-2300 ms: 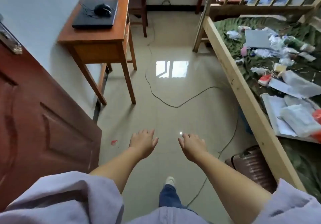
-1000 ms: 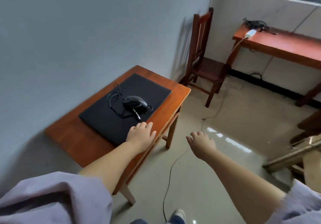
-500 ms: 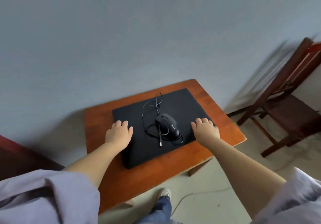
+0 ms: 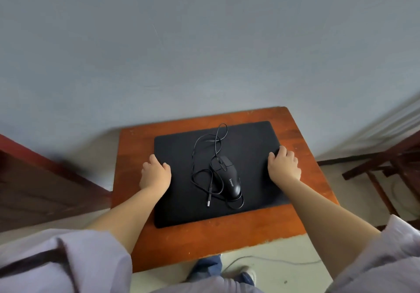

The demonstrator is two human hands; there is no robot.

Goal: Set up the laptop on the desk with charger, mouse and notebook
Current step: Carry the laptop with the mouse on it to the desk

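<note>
The fingers point(image 4: 281, 150) of the right hand point(image 4: 284, 167) curl over the right edge of the closed laptop point(image 4: 181, 199); the left hand point(image 4: 155, 174) grips the left edge. The laptop lies flat on the counter point(image 4: 227, 245). The mouse point(image 4: 228, 180) rests loose on it with its cable point(image 4: 204, 142). If the laptop tilts during lifting, the mouse may slide off.

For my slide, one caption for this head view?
Both hands grip a closed laptop carrying a wired mouse.
</note>
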